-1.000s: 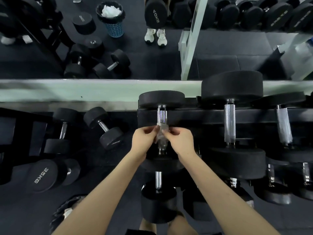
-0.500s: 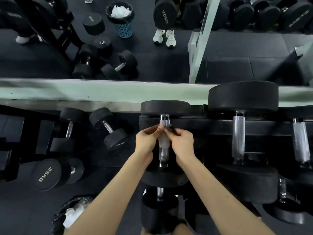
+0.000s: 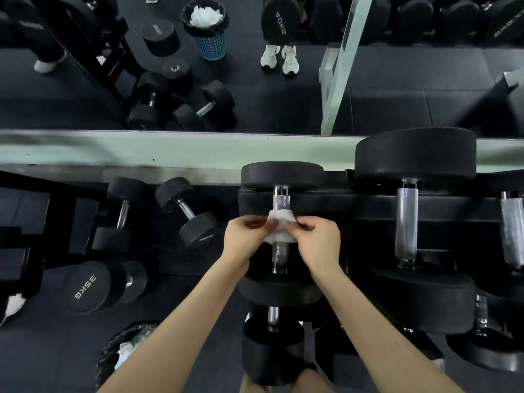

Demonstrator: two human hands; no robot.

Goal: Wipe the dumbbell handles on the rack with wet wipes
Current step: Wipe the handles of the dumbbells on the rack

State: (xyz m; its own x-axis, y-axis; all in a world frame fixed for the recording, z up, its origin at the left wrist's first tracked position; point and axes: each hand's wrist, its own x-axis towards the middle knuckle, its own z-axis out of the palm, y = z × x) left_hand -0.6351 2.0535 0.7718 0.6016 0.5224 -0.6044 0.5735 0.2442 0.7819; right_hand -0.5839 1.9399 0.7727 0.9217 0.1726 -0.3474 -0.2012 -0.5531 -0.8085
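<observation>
A black dumbbell lies on the top tier of the rack [image 3: 354,205], and its knurled steel handle [image 3: 280,201] runs away from me. A white wet wipe [image 3: 279,232] is draped over the middle of that handle. My left hand [image 3: 245,236] pinches the wipe's left side and my right hand [image 3: 319,239] pinches its right side, both pressed against the handle. Two more knurled handles [image 3: 407,222] lie to the right on the same tier, one cut off by the frame edge [image 3: 511,222].
A mirror behind the rack reflects the gym floor. Loose dumbbells [image 3: 188,211] and a 35KG dumbbell [image 3: 85,286] lie on the floor to the left. A black-lined bin with used wipes [image 3: 127,350] stands near my left. A lower rack tier holds another dumbbell [image 3: 273,344].
The wipe has spread wider over the handle and my hands have moved slightly apart along its sides. My head has shifted, so the rack sits further right and lower in view.
</observation>
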